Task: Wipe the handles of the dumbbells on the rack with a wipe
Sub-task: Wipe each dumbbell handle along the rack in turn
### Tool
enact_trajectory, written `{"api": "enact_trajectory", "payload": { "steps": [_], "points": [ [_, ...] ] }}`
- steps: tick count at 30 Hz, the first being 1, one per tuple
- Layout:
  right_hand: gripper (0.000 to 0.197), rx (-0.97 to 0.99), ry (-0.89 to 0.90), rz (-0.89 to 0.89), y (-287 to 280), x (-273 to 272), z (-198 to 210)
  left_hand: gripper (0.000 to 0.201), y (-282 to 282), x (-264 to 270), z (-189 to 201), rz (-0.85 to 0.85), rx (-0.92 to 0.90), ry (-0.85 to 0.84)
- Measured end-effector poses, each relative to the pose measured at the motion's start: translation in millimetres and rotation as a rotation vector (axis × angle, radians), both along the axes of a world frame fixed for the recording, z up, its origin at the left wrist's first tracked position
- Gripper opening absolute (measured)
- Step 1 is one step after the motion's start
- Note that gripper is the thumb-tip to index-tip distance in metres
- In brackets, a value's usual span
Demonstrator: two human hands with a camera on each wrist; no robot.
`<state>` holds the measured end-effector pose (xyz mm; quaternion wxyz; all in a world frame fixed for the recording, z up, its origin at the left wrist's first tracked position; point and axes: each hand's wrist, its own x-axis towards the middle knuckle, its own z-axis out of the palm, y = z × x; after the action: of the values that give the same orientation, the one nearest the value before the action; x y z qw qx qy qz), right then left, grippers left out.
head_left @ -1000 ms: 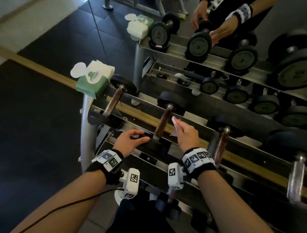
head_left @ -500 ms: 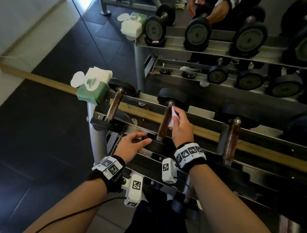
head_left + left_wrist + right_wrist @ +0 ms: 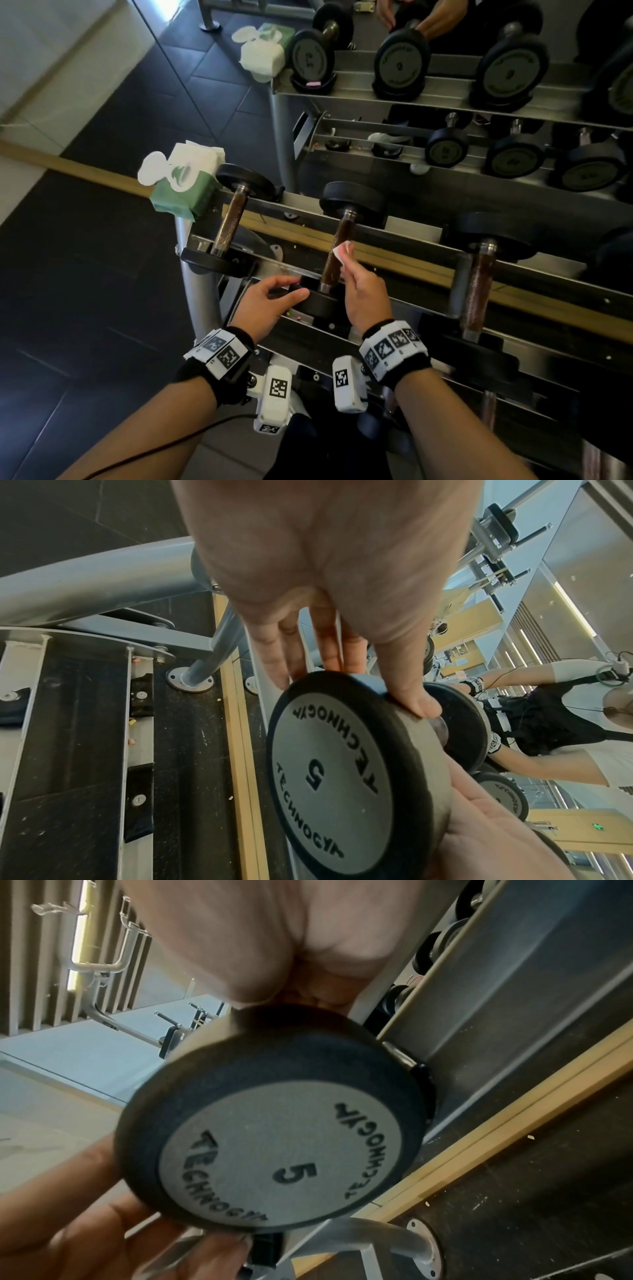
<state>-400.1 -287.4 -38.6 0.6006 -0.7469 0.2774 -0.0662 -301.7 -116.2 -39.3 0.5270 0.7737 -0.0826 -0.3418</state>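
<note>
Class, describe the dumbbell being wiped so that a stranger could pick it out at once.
Start at the green wipes pack on the rack's left end. The second dumbbell from it is the one: the left hand grips its near head and the right hand presses a white wipe to its handle.

On the rack (image 3: 404,246), the middle dumbbell (image 3: 337,253) lies between two others; a wipes pack (image 3: 185,186) sits far left of it.
</note>
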Motion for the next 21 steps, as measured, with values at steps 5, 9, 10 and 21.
{"api": "enact_trajectory", "payload": {
  "steps": [5,9,10,21],
  "points": [
    [0.042,0.037,0.000,-0.072,-25,26,4,0.048,0,0,1,-0.006,-0.006,0.000],
    [0.041,0.039,0.024,-0.003,-12,8,-1,0.047,1,-1,0,-0.004,-0.006,0.000],
    [0.041,0.022,0.030,0.023,-4,-2,-3,0.045,1,-1,0,-0.005,-0.002,-0.001],
    [0.040,0.148,0.007,0.004,-30,16,3,0.046,-1,-1,0,0.019,-0.052,0.042]
  ]
}}
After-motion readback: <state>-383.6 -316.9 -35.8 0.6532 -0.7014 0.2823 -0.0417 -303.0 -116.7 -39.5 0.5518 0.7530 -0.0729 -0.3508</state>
